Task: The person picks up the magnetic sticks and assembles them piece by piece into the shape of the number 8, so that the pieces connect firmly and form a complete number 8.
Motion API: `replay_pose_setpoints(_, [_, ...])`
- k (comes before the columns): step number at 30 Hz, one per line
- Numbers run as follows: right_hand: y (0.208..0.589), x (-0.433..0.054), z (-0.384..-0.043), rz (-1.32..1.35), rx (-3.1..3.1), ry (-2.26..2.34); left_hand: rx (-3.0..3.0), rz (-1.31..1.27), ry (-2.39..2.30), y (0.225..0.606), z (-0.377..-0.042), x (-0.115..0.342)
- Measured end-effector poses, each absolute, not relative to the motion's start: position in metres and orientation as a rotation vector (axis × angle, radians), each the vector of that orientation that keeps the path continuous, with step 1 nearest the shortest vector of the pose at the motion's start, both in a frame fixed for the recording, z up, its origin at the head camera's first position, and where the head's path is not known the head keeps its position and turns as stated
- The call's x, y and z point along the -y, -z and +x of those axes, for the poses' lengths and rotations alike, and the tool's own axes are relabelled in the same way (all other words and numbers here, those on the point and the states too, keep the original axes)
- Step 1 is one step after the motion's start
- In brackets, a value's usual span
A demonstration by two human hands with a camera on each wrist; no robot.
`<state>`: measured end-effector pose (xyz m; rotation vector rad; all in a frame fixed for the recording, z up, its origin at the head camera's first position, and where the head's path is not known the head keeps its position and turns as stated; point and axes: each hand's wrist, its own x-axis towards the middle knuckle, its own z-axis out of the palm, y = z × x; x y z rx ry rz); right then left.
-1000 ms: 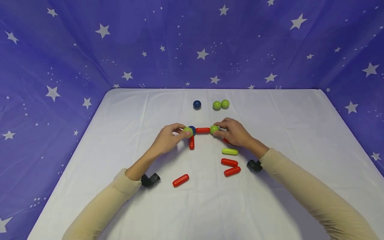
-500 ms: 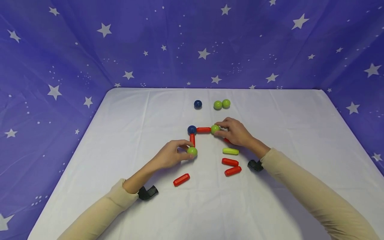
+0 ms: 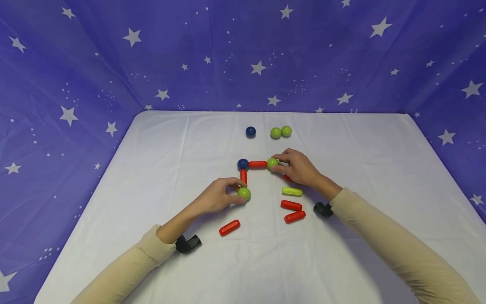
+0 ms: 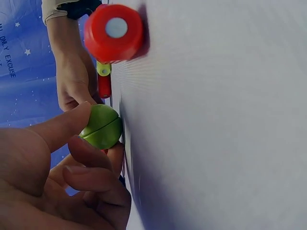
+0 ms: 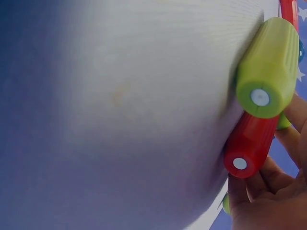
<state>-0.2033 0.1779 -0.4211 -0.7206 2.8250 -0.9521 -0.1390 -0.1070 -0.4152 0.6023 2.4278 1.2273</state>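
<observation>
My left hand [image 3: 218, 196] pinches a green ball [image 3: 244, 194] between thumb and fingers. That ball sits at the near end of a red magnetic rod [image 3: 243, 177], whose far end meets a blue ball [image 3: 243, 164]. From the blue ball a second red rod [image 3: 257, 164] runs right to another green ball [image 3: 272, 164]. My right hand [image 3: 298, 166] holds this one by thumb and fingertips. In the left wrist view the pinched green ball [image 4: 103, 127] rests close to the table surface. A red rod [image 3: 287, 178] is partly hidden under the right hand.
Right of centre lie a yellow-green rod [image 3: 292, 191] and two red rods, one [image 3: 291, 205] touching the other [image 3: 295, 217]. Another red rod [image 3: 229, 227] lies nearer the front. At the back are a blue ball [image 3: 250, 132] and two green balls [image 3: 281, 131] side by side.
My left hand has brought its green ball from beside the blue ball toward the front, to the near end of the red rod. The right hand has stayed on its green ball.
</observation>
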Motion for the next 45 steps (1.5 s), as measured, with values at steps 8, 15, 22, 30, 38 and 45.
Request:
replay_pose_setpoints(8, [0.422,-0.178,-0.204,-0.709,-2.824,0.956,-2.414,0.616,-1.226,0.419,-0.141,0.108])
replay_pose_setpoints(15, [0.422,-0.178,-0.205,-0.707,-2.834,0.936,-2.395,0.611,-1.196,0.416,-0.145,0.106])
replay_pose_setpoints(22, [0.421,-0.176,-0.204,-0.69,-2.826,0.936,-2.395,0.641,-1.093,0.414,-0.152,0.104])
replay_pose_setpoints(30, [0.423,-0.176,-0.204,-0.692,-2.825,0.946,-2.447,0.661,-1.033,0.413,-0.153,0.103])
replay_pose_setpoints(38, [0.424,-0.178,-0.205,-0.674,-2.823,0.938,-2.426,0.697,-1.054,0.412,-0.155,0.105])
replay_pose_setpoints(45, [0.423,-0.178,-0.205,-0.681,-2.819,0.949,-2.421,0.687,-1.011,0.411,-0.159,0.104])
